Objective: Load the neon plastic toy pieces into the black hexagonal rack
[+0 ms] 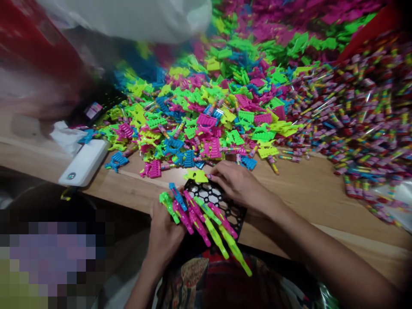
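Observation:
My right hand (243, 184) pinches the pink end of a small tube joined to a yellow plastic toy piece (196, 175), just over the far edge of a black honeycomb-holed tray (230, 208). Several pink, green, blue and yellow toy pieces (201, 214) stand slanted in rows on that tray. At its left side my left hand (165, 229) is closed, apparently round the tray's edge. A green toy piece (167, 204) lies against its fingers, which are partly hidden. The tray sits at the table's front edge, above my lap.
A large heap of bright toy pieces (206, 122) covers the back of the wooden table (289, 197). To the right lies a pile of small wrapped tubes (363, 116). A white power bank (85, 163) and crumpled tissue (67, 136) lie left. A whitish bag (144, 19) hangs over the back.

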`<control>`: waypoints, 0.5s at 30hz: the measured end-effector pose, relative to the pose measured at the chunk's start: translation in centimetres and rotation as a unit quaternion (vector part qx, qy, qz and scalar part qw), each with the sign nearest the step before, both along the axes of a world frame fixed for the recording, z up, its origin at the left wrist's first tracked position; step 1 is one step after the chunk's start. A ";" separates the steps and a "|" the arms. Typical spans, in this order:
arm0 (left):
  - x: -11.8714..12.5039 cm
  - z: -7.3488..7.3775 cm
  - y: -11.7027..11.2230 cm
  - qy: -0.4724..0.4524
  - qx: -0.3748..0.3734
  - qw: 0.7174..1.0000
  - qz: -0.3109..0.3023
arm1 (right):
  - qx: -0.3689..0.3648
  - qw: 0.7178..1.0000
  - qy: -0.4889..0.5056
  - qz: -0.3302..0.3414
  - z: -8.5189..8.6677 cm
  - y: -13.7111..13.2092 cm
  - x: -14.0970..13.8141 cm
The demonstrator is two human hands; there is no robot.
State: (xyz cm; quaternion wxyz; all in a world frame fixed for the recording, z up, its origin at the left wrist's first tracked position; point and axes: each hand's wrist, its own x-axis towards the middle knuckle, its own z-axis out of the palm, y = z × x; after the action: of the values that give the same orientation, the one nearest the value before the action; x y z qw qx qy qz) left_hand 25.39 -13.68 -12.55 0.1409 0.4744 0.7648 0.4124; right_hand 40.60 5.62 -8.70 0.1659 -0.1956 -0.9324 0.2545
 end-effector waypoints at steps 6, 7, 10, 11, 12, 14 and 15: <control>-0.1 -0.2 0.0 -0.001 -0.016 1.000 0.011 | -0.100 0.994 0.038 -0.033 1.1 -1.4 3.8; -0.1 -0.2 0.0 -0.001 -0.020 1.000 0.010 | -0.115 0.991 0.034 -0.052 1.2 -1.8 4.4; -0.2 -0.1 -0.1 -0.006 -0.035 0.999 0.012 | -0.194 0.974 0.019 -0.116 1.7 -3.2 5.9; -0.2 0.0 -0.1 -0.011 -0.038 0.999 0.012 | -0.227 0.964 0.017 -0.134 1.8 -3.7 6.4; -0.2 0.0 -0.1 -0.016 -0.040 0.999 0.012 | -0.257 0.955 0.019 -0.149 1.9 -4.2 6.7; -0.2 0.0 -0.1 -0.020 -0.040 0.999 0.012 | -0.305 0.939 0.025 -0.159 1.7 -5.1 7.3; -0.3 0.1 -0.1 -0.021 -0.039 0.999 0.011 | -0.326 0.933 0.031 -0.152 1.5 -5.6 7.4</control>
State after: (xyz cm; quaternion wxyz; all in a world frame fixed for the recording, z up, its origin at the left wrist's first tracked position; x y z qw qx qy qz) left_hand 25.11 -13.82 -12.49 0.1706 0.4511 0.7827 0.3935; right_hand 48.01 0.02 -7.20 0.1584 -0.3707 -0.7517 0.5219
